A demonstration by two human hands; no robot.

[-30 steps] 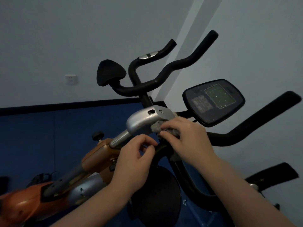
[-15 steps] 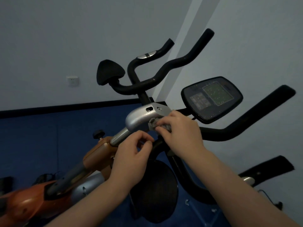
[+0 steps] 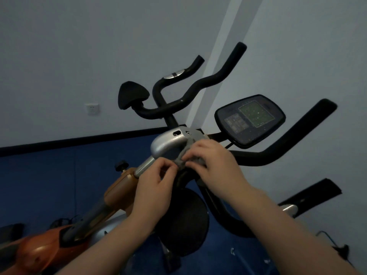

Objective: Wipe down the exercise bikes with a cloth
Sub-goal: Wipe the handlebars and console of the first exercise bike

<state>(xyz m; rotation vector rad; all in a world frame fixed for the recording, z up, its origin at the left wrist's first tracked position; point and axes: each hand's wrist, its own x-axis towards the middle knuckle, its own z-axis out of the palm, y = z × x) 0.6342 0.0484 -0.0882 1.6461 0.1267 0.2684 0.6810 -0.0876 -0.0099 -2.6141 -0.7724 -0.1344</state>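
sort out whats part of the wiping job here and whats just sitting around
Part of the job:
- grey cloth, pinched by both hands
- left hand
- right hand
- silver bracket the cloth loops around
- black handlebars
- console

Just sitting around:
- wall socket
- cable on the floor
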